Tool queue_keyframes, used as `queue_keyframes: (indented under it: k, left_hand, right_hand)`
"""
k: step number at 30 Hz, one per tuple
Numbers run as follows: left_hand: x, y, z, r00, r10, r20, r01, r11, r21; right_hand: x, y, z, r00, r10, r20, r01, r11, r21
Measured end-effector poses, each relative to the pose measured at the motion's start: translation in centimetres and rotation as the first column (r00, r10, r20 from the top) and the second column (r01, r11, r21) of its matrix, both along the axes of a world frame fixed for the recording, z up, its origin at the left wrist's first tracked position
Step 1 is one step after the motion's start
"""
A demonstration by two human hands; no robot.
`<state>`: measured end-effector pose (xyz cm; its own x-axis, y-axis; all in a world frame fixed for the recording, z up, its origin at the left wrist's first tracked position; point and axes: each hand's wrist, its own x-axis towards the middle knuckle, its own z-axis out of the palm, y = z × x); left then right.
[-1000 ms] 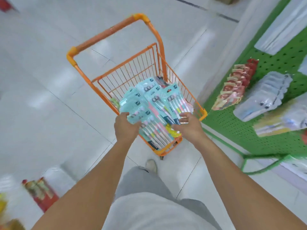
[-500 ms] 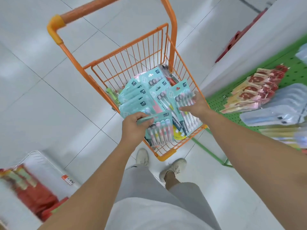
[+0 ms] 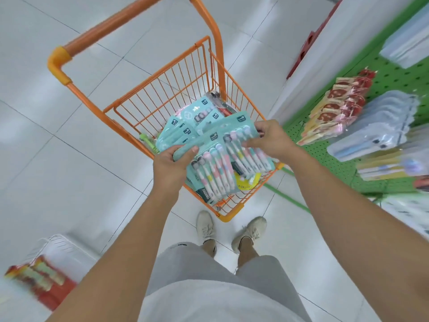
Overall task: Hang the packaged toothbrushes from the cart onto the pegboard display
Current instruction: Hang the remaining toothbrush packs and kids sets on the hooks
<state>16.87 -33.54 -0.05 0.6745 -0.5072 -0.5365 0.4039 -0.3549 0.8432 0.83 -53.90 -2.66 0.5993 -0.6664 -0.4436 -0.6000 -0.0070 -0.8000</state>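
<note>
Lifting packs out of the cart (image 3: 162, 94): left hand (image 3: 170, 165) pinching one toothbrush pack (image 3: 214, 173), right hand (image 3: 270, 141) closed on a second pack (image 3: 243, 145), both just above the pile in the basket. Pickup step, probably; nothing hung yet. Next: turning right to the pegboard (image 3: 394, 75), finding a free peg, threading each pack's hang hole.

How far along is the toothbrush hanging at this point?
Early stage. Done: nothing teal shows on the green pegboard; its visible hooks carry other goods. In hand: the left hand and right hand each grip a teal toothbrush pack above the orange cart, not yet carried over. Left: more packs lie in the cart, so nearly all the hanging remains.
</note>
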Motion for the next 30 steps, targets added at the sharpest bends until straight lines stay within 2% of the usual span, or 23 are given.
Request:
queue_keyframes:
  k: [2,4,7,13,15,18,20,23,27,30]
  left_hand:
    - [0.3,-0.8,1.6,0.999,0.017,-0.043,-0.02,0.998,-0.066]
    - [-0.1,-1.9,3.6,0.998,0.007,-0.067,-0.015,0.991,-0.131]
    - [-2.4,-4.0,6.0,0.994,-0.105,-0.025,0.099,0.977,-0.191]
    - [-13.9,-6.4,8.7,0.899,-0.432,0.075,0.436,0.863,-0.254]
    - [-19.6,-6.3,9.0,0.852,-0.515,0.089,0.519,0.811,-0.271]
    - [-28.8,-5.2,9.0,0.788,-0.607,0.103,0.609,0.746,-0.27]
    - [-34.8,-4.0,8.7,0.755,-0.648,0.101,0.649,0.717,-0.253]
    - [-43.2,-2.2,8.1,0.748,-0.662,0.043,0.652,0.721,-0.236]
    - [-51.4,-1.4,9.0,0.769,-0.639,-0.009,0.626,0.755,-0.194]
    - [-54.5,-1.6,10.4,0.786,-0.617,-0.029,0.598,0.772,-0.214]
  right_hand:
    - [-2.3,1.1,3.1,0.966,-0.197,0.168,0.192,0.98,0.049]
    - [-5.2,2.2,5.8,0.885,-0.352,0.306,0.345,0.935,0.076]
    - [-10.8,4.5,8.8,0.753,-0.509,0.417,0.505,0.853,0.129]
    - [-24.0,11.2,9.3,0.592,-0.689,0.419,0.686,0.703,0.187]
    - [-28.8,13.8,9.0,0.492,-0.759,0.426,0.756,0.615,0.222]
    - [-36.9,17.7,9.2,0.355,-0.826,0.437,0.838,0.489,0.243]
    - [-42.8,20.2,9.6,0.304,-0.847,0.436,0.87,0.434,0.236]
    - [-51.2,23.8,10.4,0.188,-0.872,0.452,0.922,0.315,0.224]
    - [-58.0,26.0,10.8,0.149,-0.896,0.419,0.945,0.254,0.208]
    - [-59.9,24.9,10.8,0.171,-0.903,0.395,0.925,0.285,0.251]
